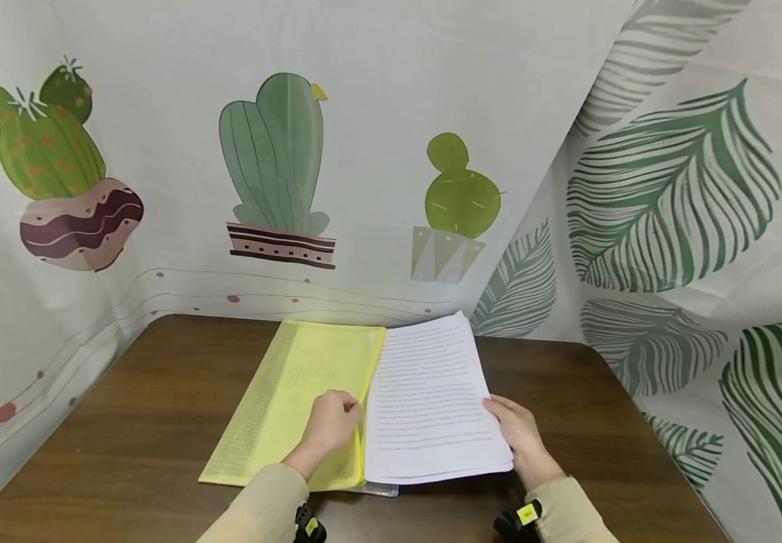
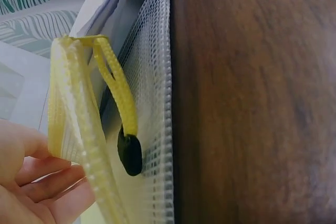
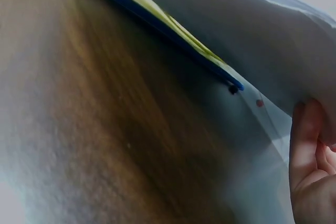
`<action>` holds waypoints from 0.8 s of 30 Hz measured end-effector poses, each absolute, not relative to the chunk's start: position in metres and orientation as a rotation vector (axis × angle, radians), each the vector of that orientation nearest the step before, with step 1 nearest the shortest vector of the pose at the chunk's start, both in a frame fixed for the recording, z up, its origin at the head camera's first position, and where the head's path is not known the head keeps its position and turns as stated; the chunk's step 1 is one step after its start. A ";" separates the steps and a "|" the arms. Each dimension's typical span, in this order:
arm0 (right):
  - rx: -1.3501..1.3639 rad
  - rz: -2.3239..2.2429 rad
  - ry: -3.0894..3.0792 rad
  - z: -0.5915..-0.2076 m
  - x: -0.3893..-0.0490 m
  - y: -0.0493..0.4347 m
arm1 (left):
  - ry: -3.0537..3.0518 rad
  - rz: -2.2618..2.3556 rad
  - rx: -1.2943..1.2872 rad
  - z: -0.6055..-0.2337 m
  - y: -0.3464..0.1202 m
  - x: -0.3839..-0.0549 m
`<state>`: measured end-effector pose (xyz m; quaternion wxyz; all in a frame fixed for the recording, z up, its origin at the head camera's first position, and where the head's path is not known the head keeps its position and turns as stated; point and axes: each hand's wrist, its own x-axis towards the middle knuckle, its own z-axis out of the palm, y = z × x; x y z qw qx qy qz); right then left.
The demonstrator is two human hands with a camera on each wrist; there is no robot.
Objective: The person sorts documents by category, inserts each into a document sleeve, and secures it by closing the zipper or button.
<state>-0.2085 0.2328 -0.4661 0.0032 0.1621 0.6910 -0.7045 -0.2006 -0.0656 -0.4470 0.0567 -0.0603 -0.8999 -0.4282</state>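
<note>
A yellow mesh zipper pouch [image 1: 289,392] lies on the table, its right edge raised. My left hand [image 1: 332,424] pinches that edge. In the left wrist view, a yellow zipper-pull loop with a black tip [image 2: 130,153] hangs beside the fingers. Printed paper sheets [image 1: 424,400] lean at the pouch's right side, their left edge close against it. My right hand [image 1: 518,437] grips their right edge, thumb on top. From the right wrist, the fingers [image 3: 307,135] show under the lifted sheets. Whether the sheets' left edge is inside the pouch, I cannot tell.
Beneath the yellow pouch and sheets lies a pale mesh pouch [image 2: 160,103]. A blue edge [image 3: 157,31] shows below the sheets in the right wrist view. The brown wooden table [image 1: 139,422] meets a cactus-printed cloth [image 1: 370,151] at the back.
</note>
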 end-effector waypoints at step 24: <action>0.520 -2.260 2.089 -0.459 -0.203 0.215 | -2.790 -1.207 -0.165 -0.447 -0.061 -0.202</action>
